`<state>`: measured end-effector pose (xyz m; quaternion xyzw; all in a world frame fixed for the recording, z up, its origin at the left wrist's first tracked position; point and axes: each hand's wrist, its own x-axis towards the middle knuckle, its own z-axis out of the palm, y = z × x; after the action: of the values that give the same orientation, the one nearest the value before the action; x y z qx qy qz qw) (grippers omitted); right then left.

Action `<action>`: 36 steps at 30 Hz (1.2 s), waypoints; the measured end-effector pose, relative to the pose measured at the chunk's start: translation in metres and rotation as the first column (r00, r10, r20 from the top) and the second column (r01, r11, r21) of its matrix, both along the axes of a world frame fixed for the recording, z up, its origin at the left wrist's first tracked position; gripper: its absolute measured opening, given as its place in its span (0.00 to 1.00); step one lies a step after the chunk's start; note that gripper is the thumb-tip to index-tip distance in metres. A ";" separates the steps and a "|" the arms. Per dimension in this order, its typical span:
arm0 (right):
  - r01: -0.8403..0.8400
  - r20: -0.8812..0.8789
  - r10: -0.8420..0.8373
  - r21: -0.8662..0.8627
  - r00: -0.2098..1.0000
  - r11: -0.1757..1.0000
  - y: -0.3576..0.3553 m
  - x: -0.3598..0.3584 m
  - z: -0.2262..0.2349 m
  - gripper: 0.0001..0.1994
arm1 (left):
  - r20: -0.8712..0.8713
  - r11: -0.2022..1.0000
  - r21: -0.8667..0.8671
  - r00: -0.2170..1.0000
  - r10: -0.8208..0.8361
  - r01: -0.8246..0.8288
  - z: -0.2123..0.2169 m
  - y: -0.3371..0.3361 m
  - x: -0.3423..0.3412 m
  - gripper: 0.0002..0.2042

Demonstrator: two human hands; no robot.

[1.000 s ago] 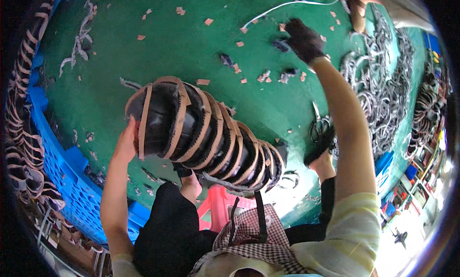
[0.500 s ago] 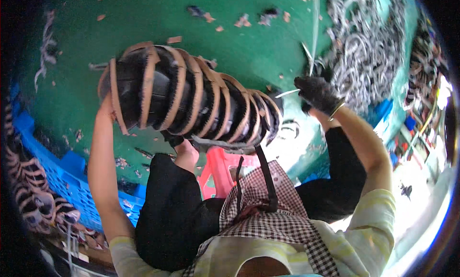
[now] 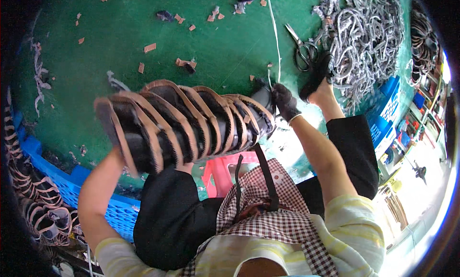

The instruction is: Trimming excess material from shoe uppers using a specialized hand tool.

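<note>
Stack [image 3: 191,128], black-and-tan — hands [image 3: 286,103] at either end

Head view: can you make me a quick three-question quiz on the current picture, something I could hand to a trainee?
1. True or false: the scissors lie to the left of the stack of black pieces in the picture.

2. Multiple choice: what covers the right hand?
A) a white bandage
B) a dark glove
C) nothing, it is bare

3. Fill in the gap: the pieces in the stack are edged in ____.

Key: 1. False, they lie to its right. 2. B. 3. Tan.
</note>
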<state>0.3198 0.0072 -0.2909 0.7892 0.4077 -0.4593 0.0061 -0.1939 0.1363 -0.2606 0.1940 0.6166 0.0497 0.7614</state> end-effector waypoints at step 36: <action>0.425 -0.741 -0.506 -0.325 0.441 0.845 0.107 -0.132 0.109 0.21 | -0.033 0.825 0.406 0.909 -0.416 0.393 -0.025 0.001 0.009 0.16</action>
<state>0.1881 0.1144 -0.1815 0.5733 0.1109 -0.7658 -0.2693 -0.1845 0.1371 -0.2860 0.4715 0.5158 0.0188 0.7151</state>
